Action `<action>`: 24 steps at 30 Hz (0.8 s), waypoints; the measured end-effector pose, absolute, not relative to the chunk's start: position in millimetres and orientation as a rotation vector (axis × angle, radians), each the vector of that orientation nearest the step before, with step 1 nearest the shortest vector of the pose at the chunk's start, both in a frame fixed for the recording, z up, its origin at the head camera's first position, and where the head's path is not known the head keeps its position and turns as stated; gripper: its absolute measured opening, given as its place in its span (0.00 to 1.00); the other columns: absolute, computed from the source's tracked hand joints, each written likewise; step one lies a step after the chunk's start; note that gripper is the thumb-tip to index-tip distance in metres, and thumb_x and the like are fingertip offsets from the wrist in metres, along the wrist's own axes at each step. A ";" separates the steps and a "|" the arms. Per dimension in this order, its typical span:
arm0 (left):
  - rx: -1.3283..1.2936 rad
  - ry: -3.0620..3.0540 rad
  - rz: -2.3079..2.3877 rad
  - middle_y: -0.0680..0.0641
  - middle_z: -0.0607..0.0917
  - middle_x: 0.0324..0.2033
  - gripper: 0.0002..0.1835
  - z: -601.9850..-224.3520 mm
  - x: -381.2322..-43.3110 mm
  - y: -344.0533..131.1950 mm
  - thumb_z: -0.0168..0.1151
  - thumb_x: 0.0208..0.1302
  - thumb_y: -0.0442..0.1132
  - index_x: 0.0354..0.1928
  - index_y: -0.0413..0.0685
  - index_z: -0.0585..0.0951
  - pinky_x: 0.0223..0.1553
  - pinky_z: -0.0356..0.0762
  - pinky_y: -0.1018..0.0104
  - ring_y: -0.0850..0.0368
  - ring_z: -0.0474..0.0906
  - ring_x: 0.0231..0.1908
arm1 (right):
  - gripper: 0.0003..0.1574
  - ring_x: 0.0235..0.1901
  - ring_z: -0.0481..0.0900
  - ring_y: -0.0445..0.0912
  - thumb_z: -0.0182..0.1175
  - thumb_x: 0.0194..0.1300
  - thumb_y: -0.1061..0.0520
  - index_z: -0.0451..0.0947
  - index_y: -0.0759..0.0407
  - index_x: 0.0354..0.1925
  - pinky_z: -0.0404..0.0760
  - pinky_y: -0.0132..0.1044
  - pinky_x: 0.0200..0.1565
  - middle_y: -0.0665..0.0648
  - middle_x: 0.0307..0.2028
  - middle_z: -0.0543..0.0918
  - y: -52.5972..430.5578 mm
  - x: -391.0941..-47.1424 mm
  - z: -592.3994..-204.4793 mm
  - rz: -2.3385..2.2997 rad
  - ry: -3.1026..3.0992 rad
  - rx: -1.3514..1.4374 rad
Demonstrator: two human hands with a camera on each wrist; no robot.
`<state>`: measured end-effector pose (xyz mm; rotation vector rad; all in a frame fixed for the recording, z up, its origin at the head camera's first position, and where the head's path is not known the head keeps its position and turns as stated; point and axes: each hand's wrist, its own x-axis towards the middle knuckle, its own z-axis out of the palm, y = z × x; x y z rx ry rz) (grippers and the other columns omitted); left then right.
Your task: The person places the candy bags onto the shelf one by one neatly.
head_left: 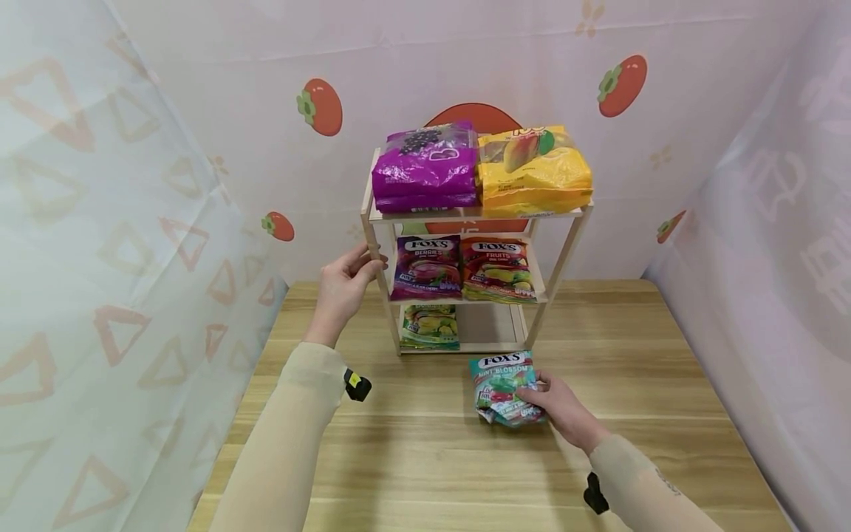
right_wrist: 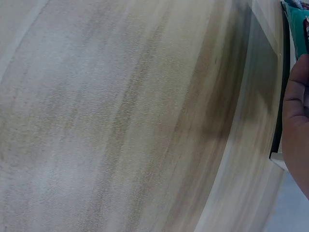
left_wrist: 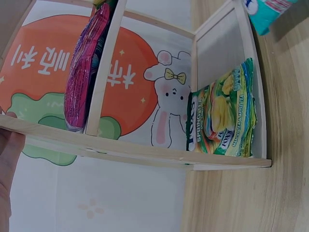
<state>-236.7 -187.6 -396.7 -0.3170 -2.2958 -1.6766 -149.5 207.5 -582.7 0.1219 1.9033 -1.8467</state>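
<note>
A small three-tier wooden shelf [head_left: 562,270] stands on the table. My left hand [head_left: 342,284] grips its left front post at middle-tier height, thumb in front; in the left wrist view only part of that hand [left_wrist: 7,169] shows. Low in front of the bottom tier, my right hand [head_left: 565,410] holds a teal Fox's mint candy bag [head_left: 499,380] by its right side, thumb on the front. A green and yellow Fox's bag [head_left: 428,326] sits at the left of the bottom tier, beside a bare stretch of board [head_left: 488,325].
On the middle tier, a purple Fox's berries bag [head_left: 427,270] leans beside a red-orange fruits bag [head_left: 499,272]. A large purple bag [head_left: 425,170] and a yellow mango bag [head_left: 535,174] lie on top. Printed cloth walls [head_left: 425,59] surround the wooden table [head_left: 425,473].
</note>
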 end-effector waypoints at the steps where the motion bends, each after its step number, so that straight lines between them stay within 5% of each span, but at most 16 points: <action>1: -0.316 -2.297 -1.672 0.40 0.88 0.53 0.25 -396.7 -236.6 -187.4 0.63 0.73 0.44 0.69 0.48 0.76 0.56 0.84 0.59 0.48 0.86 0.53 | 0.45 0.46 0.86 0.48 0.65 0.72 0.52 0.53 0.72 0.72 0.88 0.36 0.46 0.67 0.54 0.81 207.5 -150.5 -581.6 -1.861 1.893 0.133; 24: -0.327 -2.277 -1.664 0.38 0.88 0.50 0.24 -396.7 -236.5 -186.5 0.63 0.73 0.41 0.68 0.43 0.77 0.54 0.85 0.63 0.46 0.86 0.52 | 0.39 0.50 0.85 0.45 0.58 0.78 0.56 0.50 0.69 0.74 0.86 0.34 0.52 0.65 0.56 0.81 200.5 -176.4 -579.7 -2.023 1.760 0.113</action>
